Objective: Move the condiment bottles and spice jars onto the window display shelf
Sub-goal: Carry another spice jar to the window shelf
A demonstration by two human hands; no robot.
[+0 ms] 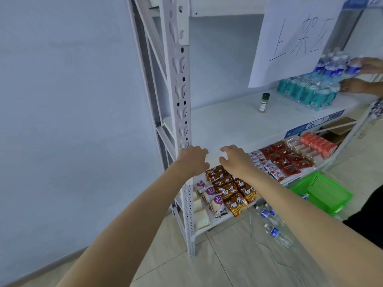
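Observation:
A small spice jar [264, 102] with a dark green cap stands upright on the white middle shelf [223, 123], toward its back right. My left hand [192, 159] and my right hand [236, 159] hover side by side at the shelf's front edge, fingers loosely bent, holding nothing. Both hands are well short of the jar, which stands alone with bare shelf around it.
Teal and blue water bottle packs [308, 90] fill the shelf's right end, where another person's hands [356, 83] work. A paper sign [294, 38] hangs above. Snack packets [230, 189] lie on the lower shelf. A green basket [323, 189] and loose bottles [275, 226] sit on the floor.

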